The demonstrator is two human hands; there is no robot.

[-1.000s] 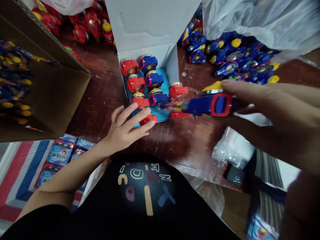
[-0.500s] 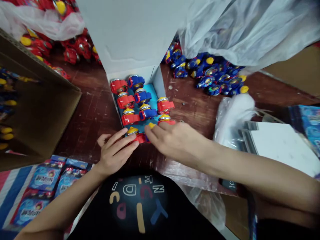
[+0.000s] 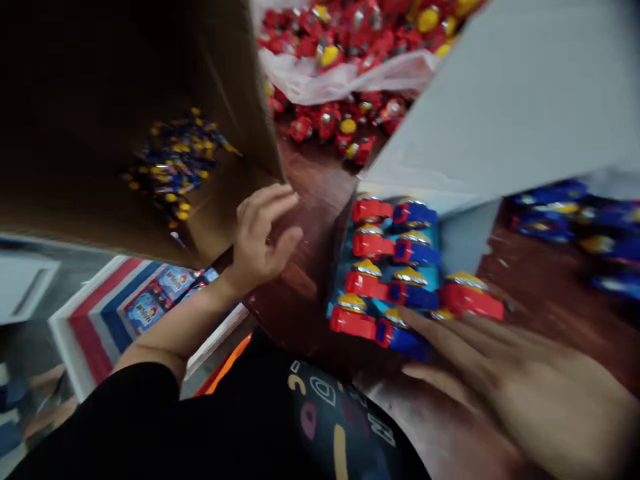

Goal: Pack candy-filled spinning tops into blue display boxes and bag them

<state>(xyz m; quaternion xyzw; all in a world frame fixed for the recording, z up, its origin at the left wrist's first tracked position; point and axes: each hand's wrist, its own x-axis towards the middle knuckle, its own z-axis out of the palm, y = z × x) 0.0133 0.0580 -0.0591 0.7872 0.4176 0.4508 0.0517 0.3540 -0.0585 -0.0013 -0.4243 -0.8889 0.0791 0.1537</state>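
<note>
A white box (image 3: pixel 465 233) with a raised lid and blue inside stands on the dark red table. Red toys (image 3: pixel 367 283) fill its left column and blue toys (image 3: pixel 413 290) the one beside it; another red toy (image 3: pixel 473 297) is at the right. My right hand (image 3: pixel 515 380), blurred, is spread over the box's near right part, fingertips by the nearest blue toy. Nothing shows in its fingers. My left hand (image 3: pixel 267 237) is raised beside the edge of the large cardboard box, thumb and fingers apart, holding nothing.
The large cardboard box (image 3: pixel 230 133) at the left holds many small blue and yellow toys (image 3: pixel 180 160). Loose red toys (image 3: pixel 327 120) and a white bag (image 3: pixel 345 83) are at the back, blue toys (image 3: pixel 545 223) at the right. Printed packets (image 3: pixel 145 308) lie in a striped container (image 3: pixel 93 327).
The view has swung left. My left hand has left the white box for the cardboard box. My right hand has opened, and a blue toy sits in the near row.
</note>
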